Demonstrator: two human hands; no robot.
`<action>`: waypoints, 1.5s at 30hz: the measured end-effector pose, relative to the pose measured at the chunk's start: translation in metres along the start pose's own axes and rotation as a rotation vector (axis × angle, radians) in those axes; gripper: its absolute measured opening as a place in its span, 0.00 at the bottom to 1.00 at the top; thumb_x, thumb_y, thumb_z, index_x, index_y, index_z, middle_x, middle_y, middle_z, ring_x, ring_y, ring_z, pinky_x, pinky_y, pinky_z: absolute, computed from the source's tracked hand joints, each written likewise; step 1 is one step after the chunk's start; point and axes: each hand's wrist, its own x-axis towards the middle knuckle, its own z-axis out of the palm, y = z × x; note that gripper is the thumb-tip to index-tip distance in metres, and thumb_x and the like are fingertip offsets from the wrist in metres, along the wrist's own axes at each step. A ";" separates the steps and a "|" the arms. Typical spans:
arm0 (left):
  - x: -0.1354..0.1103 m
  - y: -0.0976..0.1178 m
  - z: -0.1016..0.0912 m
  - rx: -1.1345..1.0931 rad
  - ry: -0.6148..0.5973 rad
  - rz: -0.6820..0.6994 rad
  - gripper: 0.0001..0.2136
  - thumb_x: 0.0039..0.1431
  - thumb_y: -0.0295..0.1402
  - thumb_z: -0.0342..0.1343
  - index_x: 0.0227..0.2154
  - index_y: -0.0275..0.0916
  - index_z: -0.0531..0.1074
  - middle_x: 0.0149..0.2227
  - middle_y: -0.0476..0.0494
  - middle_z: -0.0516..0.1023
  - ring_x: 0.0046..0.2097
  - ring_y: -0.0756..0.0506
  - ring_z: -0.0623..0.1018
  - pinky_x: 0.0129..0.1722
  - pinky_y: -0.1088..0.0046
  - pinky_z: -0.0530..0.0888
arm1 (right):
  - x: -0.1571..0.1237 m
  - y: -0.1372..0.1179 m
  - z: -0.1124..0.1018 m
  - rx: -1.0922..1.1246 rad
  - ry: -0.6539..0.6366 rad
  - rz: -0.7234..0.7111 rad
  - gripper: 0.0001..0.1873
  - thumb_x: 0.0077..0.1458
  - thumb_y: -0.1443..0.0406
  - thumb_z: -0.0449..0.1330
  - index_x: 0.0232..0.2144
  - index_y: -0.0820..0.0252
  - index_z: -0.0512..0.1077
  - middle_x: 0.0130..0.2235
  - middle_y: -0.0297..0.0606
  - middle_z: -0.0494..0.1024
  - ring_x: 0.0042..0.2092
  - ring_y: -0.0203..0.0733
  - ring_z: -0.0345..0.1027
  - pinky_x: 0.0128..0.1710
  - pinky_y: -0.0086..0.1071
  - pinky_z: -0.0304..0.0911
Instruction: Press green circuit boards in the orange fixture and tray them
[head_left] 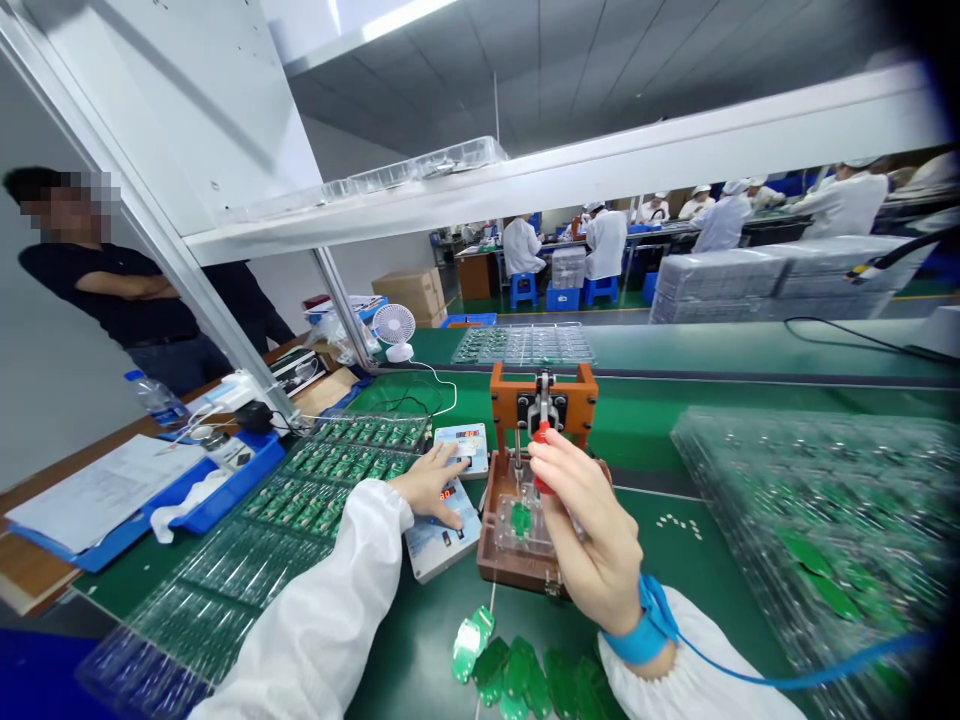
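My right hand (589, 520), with a blue wrist strap (643, 620) on its wrist, is wrapped round the red handle (541, 432) of a toggle clamp. That clamp sits on an orange frame (506, 400) over a brown wooden test fixture (517, 572). Inside the fixture a small green circuit board (520, 517) lies under a clear plate. My left hand (435, 485) rests with fingers spread across two pale boxes with red digit displays, the nearer box (442, 552) and the farther box (471, 440). Several green boards (517, 672) lie loosely in front of the fixture.
Clear trays of circuit boards (322, 480) cover the left side, and stacked clear trays (810, 540) stand on the right. Small white pieces (679, 524) lie beside the fixture. A white fan (394, 328) stands behind. A shelf (480, 195) crosses overhead. One person (112, 290) stands at left.
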 end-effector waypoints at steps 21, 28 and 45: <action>-0.014 -0.006 -0.010 0.067 -0.117 -0.015 0.64 0.42 0.59 0.70 0.74 0.34 0.44 0.75 0.31 0.28 0.74 0.23 0.32 0.71 0.43 0.42 | -0.002 0.002 0.002 0.041 0.004 -0.019 0.35 0.61 0.82 0.55 0.65 0.51 0.67 0.60 0.39 0.77 0.68 0.45 0.64 0.66 0.45 0.67; -0.013 -0.010 -0.007 0.049 -0.132 -0.014 0.66 0.40 0.59 0.71 0.75 0.34 0.42 0.74 0.31 0.23 0.74 0.24 0.31 0.72 0.45 0.42 | -0.001 0.002 0.002 0.037 0.004 -0.025 0.35 0.61 0.82 0.55 0.65 0.51 0.67 0.60 0.38 0.77 0.68 0.44 0.64 0.66 0.44 0.66; -0.007 -0.003 -0.008 0.145 -0.161 -0.040 0.66 0.39 0.59 0.72 0.75 0.37 0.42 0.75 0.33 0.24 0.73 0.22 0.29 0.71 0.42 0.43 | -0.004 0.004 0.002 0.008 0.003 -0.014 0.35 0.61 0.82 0.55 0.65 0.50 0.67 0.61 0.38 0.77 0.68 0.45 0.64 0.66 0.46 0.67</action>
